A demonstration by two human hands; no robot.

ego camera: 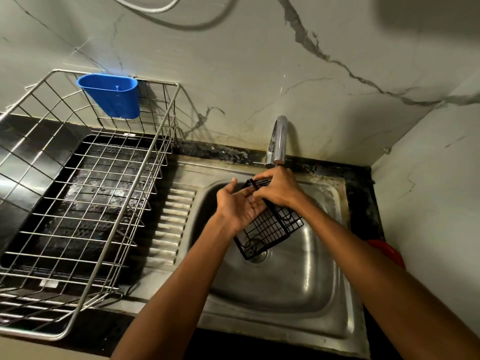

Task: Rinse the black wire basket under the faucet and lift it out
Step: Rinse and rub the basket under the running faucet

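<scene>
right hand (279, 189) grips one black wire basket (270, 227), hiding its far rim; left hand (240, 206) flat, palm up, beneath one faucet (279, 139).

Black wire basket (270, 227), grid-mesh w/ a divider, held tilted over the steel sink (298, 294), its low corner above the drain, upper end just below the chrome faucet (278, 141). Left hand (239, 207) palm-up, fingers straight under the mesh; right hand (279, 189) grips the top rim. Faucet curves out from the wall edge; water flow can't be made out.
</scene>
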